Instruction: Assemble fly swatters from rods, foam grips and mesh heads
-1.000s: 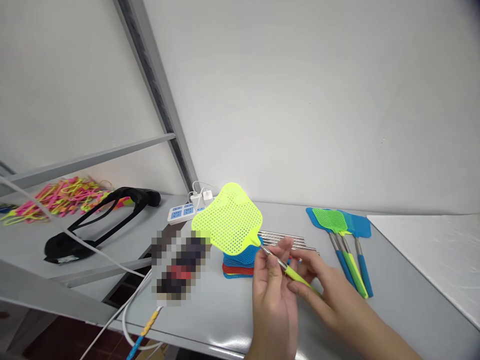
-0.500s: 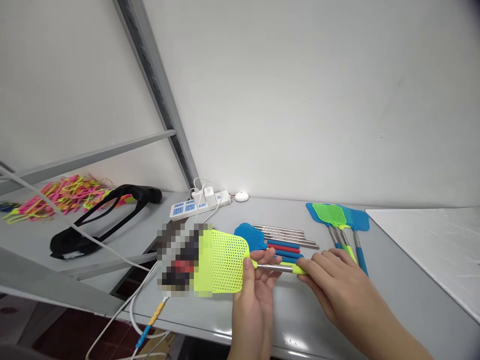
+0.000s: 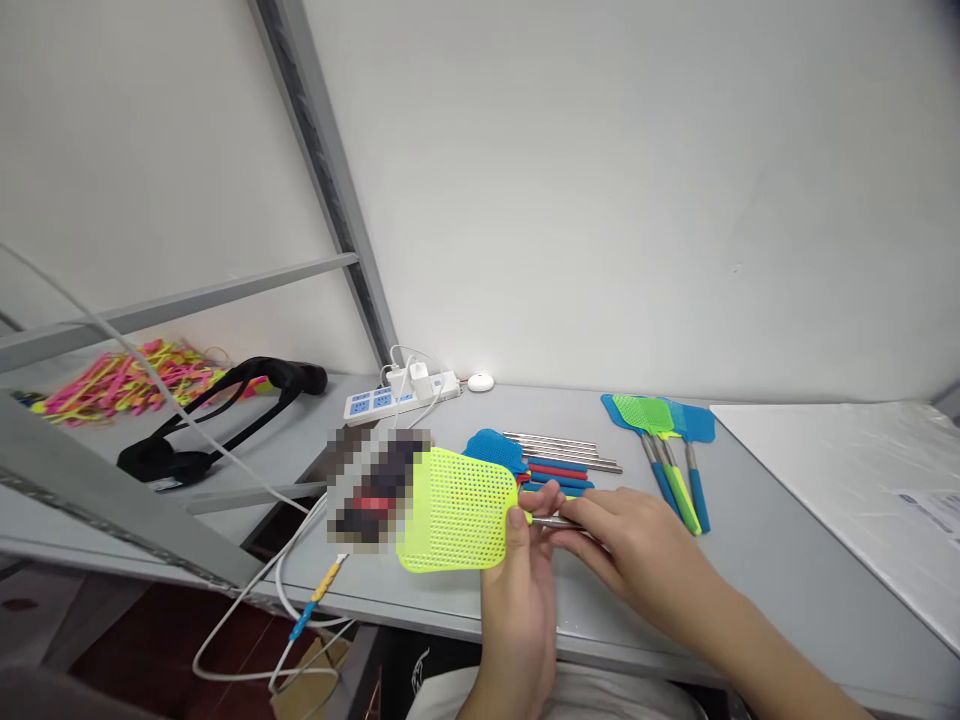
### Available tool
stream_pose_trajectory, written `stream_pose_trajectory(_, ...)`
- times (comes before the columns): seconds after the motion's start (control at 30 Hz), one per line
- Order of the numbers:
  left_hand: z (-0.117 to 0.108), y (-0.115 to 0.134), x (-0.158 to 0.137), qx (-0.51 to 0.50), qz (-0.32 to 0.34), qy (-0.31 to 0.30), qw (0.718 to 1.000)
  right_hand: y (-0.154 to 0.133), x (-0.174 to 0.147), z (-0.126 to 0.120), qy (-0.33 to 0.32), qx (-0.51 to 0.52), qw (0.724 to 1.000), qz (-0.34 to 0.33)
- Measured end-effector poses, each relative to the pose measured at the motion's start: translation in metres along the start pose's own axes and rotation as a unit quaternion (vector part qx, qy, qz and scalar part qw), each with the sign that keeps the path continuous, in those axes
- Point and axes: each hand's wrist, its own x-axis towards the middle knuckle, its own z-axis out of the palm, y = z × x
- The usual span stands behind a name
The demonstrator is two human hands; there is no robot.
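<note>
While the left hand [image 3: 517,585] holds its neck [image 3: 528,518] and the right hand [image 3: 637,535] grips its metal shaft [image 3: 553,522], the neon-yellow fly swatter [image 3: 461,510] above the gray shelf [image 3: 750,560] looks light and flexible, best held by that stiffer shaft.

and it's neon yellow on my swatter [image 3: 459,512], a grid of little holes, silver on its shaft [image 3: 551,522], blue and red on those handles [image 3: 559,474]!
</note>
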Motion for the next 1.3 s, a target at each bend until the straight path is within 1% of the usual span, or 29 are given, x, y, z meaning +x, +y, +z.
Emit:
stream_pose_trajectory(0.07, 0.003, -0.004, 0.001, -0.002, 0.007, -0.005, 1.000, -0.003, 0.003, 0.005, 0.038, -0.040, 0.998, -0.024)
stream_pose_trajectory(0.1, 0.004, -0.007, 0.001, 0.001, 0.012, -0.006, 1.000, -0.003, 0.004, 0.007, 0.047, -0.055, 0.997, -0.030)
stream_pose_trajectory(0.2, 0.003, -0.012, 0.006, 0.025, 0.012, 0.004, 1.000, 0.001, 0.006, 0.011, 0.037, -0.072, 0.996, -0.040)
stream_pose_trajectory(0.27, -0.001, -0.010, 0.013, 0.033, 0.000, 0.020, 0.999, 0.007, 0.006, 0.011, 0.025, -0.077, 0.996, -0.039)
stream_pose_trajectory(0.33, -0.004, 0.000, 0.025, 0.023, -0.006, 0.062, 0.998, 0.017, 0.006, 0.007, 0.015, -0.089, 0.996, -0.023)
stream_pose_trajectory(0.43, 0.001, 0.026, 0.051, -0.007, 0.015, 0.139, 0.990, 0.034, 0.005, -0.004, 0.001, -0.105, 0.994, 0.002)
stream_pose_trajectory(0.5, 0.010, 0.042, 0.067, -0.029, 0.024, 0.159, 0.987, 0.043, 0.008, -0.012, 0.000, -0.113, 0.994, 0.003)
stream_pose_trajectory(0.57, 0.022, 0.050, 0.078, -0.053, 0.022, 0.164, 0.985, 0.047, 0.013, -0.019, 0.020, -0.132, 0.991, 0.017)
stream_pose_trajectory(0.63, 0.032, 0.049, 0.083, -0.064, 0.010, 0.159, 0.985, 0.046, 0.021, -0.022, 0.049, -0.153, 0.986, 0.047)
stream_pose_trajectory(0.7, 0.035, 0.040, 0.082, -0.054, -0.017, 0.140, 0.989, 0.041, 0.028, -0.020, 0.065, -0.156, 0.983, 0.068)
stream_pose_trajectory(0.8, 0.030, 0.026, 0.079, -0.028, -0.063, 0.082, 0.994, 0.033, 0.037, -0.014, 0.073, -0.127, 0.986, 0.079)
stream_pose_trajectory(0.87, 0.025, 0.020, 0.078, -0.016, -0.064, 0.038, 0.997, 0.032, 0.039, -0.011, 0.085, -0.106, 0.987, 0.084)
stream_pose_trajectory(0.93, 0.021, 0.018, 0.077, -0.005, -0.047, -0.004, 0.999, 0.034, 0.038, -0.011, 0.096, -0.091, 0.988, 0.083)
stream_pose_trajectory(1.0, 0.019, 0.020, 0.076, 0.005, -0.023, -0.030, 0.999, 0.037, 0.037, -0.014, 0.105, -0.086, 0.988, 0.067)
stream_pose_trajectory(1.03, 0.019, 0.021, 0.075, 0.007, -0.009, -0.031, 0.999, 0.038, 0.036, -0.016, 0.106, -0.085, 0.989, 0.054)
stream_pose_trajectory(1.17, 0.025, 0.033, 0.066, 0.015, 0.057, -0.005, 0.998, 0.042, 0.033, -0.026, 0.098, -0.083, 0.992, 0.006)
stream_pose_trajectory(1.3, 0.026, 0.044, 0.060, 0.021, 0.086, -0.007, 0.996, 0.044, 0.017, -0.033, 0.101, -0.106, 0.989, 0.004)
